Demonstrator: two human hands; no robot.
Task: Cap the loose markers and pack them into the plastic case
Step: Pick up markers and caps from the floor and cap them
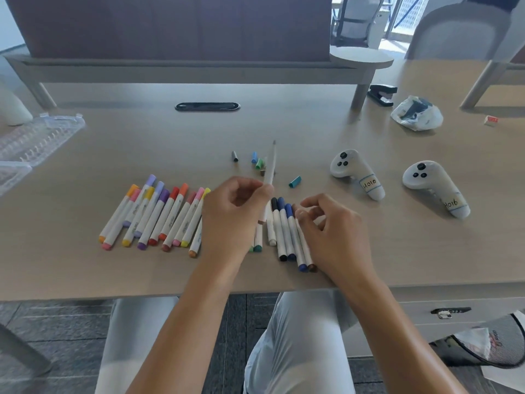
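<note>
So the left hand [237, 206] is pinching an uncapped white marker [271, 163] between thumb and fingertips, holding it up off the table [369, 251] with the tip pointing away toward the far side. The right hand [329, 223] sits just to the right, fingers curled in; it looks like it's pinching something small at the fingertips, but honestly I can't tell what, or whether it's gripping anything at all.

Under and between the hands there's a little row of dark capped markers [284, 231] (black, a couple of blues, one with a brown end) lying side by side near the table's front edge. A green-ended one pokes out beneath the left hand. To the left is the bigger bunch of warm-coloured capped markers [159, 217]: orange, pink, yellow, purple, red, all roughly parallel and touching each other.

Loose caps are farther back: a grey cap [235, 156], a blue cap [254, 157] beside a green cap [259, 164], and a teal cap [295, 182] off to the right of the held marker.

The clear plastic case [37, 137] lies open at the far left edge, well apart from the markers. Two white controllers [355, 172] rest on the right, and a black stapler [382, 94] sits far right.
</note>
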